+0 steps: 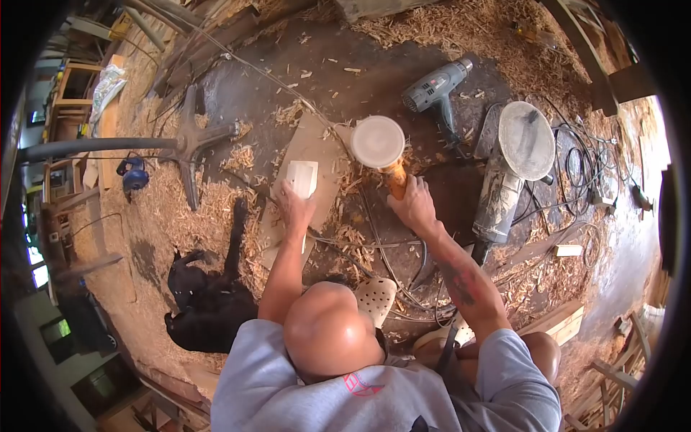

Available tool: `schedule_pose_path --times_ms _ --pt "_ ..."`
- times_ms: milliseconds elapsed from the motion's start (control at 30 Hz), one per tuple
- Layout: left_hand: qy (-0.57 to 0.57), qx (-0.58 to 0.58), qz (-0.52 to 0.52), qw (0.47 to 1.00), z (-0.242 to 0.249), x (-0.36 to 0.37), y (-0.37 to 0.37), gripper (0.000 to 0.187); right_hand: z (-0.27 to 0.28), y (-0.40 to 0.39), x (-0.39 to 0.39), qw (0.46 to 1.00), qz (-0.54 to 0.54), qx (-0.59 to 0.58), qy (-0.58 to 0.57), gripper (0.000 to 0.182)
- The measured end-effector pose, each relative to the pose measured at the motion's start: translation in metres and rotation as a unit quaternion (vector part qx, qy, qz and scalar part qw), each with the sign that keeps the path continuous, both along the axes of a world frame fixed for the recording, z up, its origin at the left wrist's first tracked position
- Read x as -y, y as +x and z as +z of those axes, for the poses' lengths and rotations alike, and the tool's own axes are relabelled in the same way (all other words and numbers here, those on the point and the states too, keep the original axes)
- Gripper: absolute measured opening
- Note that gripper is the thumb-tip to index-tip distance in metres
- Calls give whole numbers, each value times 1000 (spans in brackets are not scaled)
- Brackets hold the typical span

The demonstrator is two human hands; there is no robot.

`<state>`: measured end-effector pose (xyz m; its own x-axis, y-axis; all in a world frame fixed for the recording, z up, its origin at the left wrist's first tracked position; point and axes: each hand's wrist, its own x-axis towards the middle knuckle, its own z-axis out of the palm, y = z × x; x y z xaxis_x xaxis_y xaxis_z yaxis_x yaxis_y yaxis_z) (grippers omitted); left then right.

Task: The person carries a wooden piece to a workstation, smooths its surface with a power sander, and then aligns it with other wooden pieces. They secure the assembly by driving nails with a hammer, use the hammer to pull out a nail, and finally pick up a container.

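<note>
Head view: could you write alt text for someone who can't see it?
A person's left hand holds a pale block while the right hand grips a round-headed tool by its orange handle. Wood shavings litter the floor; a black dog lies to the left.

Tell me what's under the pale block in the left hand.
A flat brown sheet shows around the pale block that the left hand holds. The area directly beneath the block is covered, so I can't tell what lies there.

Fisheye curve, bright right-edge glare.
</note>
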<state>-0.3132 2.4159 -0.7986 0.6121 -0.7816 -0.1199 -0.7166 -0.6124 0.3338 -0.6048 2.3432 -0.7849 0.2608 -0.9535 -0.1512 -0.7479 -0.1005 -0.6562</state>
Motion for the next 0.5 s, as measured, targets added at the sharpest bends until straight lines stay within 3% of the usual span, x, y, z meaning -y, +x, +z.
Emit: schedule_pose_path --times_ms 67,167,233,267,333,433,500 --pt "0 21 -4 1000 2 -3 0 94 4 -1 -4 1000 12 -19 -7 64" --pt "-32 -34 34 998 28 -2 -5 90 10 0 -5 998 30 -46 -3 75" --pt "-60 -176 103 977 64 -4 -12 88 20 -7 -8 998 35 -56 13 82" --pt "-44 -190 124 973 79 -5 -9 89 29 -12 -12 997 35 -59 32 89" --pt "-71 -144 120 980 129 -12 -21 90 55 -21 -19 994 34 -49 90 102" --pt "-154 -114 67 979 223 -20 -46 88 105 -38 -41 991 -1 -75 112 105" --pt "-233 -427 78 870 299 -18 -60 79 141 -48 -62 991 -26 -65 111 106"
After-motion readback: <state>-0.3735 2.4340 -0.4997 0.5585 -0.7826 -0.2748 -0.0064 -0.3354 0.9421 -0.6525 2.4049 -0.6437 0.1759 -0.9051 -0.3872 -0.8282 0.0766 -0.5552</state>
